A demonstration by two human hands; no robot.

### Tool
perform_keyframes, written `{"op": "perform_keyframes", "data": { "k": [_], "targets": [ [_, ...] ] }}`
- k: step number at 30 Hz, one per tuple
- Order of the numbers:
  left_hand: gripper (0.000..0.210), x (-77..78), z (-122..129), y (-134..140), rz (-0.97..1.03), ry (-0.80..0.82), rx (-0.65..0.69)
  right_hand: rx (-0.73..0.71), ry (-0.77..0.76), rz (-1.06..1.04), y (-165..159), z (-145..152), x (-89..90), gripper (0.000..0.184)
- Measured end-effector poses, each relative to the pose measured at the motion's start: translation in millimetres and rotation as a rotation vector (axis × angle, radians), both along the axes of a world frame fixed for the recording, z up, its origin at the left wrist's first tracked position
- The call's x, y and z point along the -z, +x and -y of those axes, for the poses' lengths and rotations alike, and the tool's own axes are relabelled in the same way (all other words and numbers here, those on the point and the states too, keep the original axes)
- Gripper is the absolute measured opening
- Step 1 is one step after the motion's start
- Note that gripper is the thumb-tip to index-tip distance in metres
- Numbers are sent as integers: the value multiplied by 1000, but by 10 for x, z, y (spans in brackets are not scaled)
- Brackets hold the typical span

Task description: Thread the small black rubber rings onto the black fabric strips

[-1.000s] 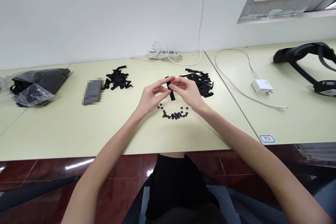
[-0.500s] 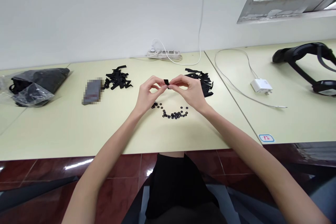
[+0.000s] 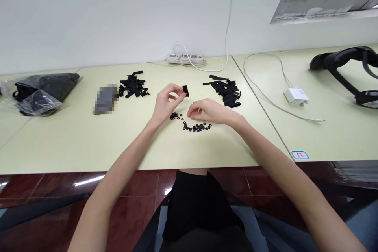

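One black strip (image 3: 185, 90) is being pinched mid-frame by the left hand (image 3: 167, 102), the right hand (image 3: 209, 111) unclear in grasp, loose rings (image 3: 198, 128) remaining below.

Workroom, probably: long pale surface (image 3: 88, 141) against white wall (image 3: 118, 15), number label (image 3: 300, 155) at front edge by the seam, power strip (image 3: 189, 59) along back edge, loose black strips (image 3: 133, 86) piled.

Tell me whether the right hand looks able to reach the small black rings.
Likely yes: the right hand is close to the small black rings, many lying uncovered on the table with nothing visible between.
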State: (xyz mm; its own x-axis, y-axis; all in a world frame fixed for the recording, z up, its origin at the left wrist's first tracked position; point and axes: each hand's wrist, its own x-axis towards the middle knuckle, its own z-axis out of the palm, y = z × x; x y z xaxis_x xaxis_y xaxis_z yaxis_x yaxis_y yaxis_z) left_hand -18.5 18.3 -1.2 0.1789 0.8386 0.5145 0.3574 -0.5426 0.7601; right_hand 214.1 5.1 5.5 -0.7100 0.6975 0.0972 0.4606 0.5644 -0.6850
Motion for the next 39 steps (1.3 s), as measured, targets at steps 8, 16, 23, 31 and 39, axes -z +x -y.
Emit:
{"op": "perform_keyframes", "data": {
  "k": [8,16,23,31,39],
  "targets": [
    [13,-6,0,-3,3,5,11,-100,111,16,-198,66,156,17],
    [24,16,-43,-27,61,-55,48,-4,32,-72,-182,47,160,12],
    [20,-42,-49,-50,164,-102,234,334,-206,-729,-1,-109,-84,35],
    [26,-43,-29,-51,141,-148,334,230,-369,-764,1,-15,-198,47],
    [40,-62,-21,-42,139,-177,313,198,-463,-750,-44,-12,-129,43]
  ]
}}
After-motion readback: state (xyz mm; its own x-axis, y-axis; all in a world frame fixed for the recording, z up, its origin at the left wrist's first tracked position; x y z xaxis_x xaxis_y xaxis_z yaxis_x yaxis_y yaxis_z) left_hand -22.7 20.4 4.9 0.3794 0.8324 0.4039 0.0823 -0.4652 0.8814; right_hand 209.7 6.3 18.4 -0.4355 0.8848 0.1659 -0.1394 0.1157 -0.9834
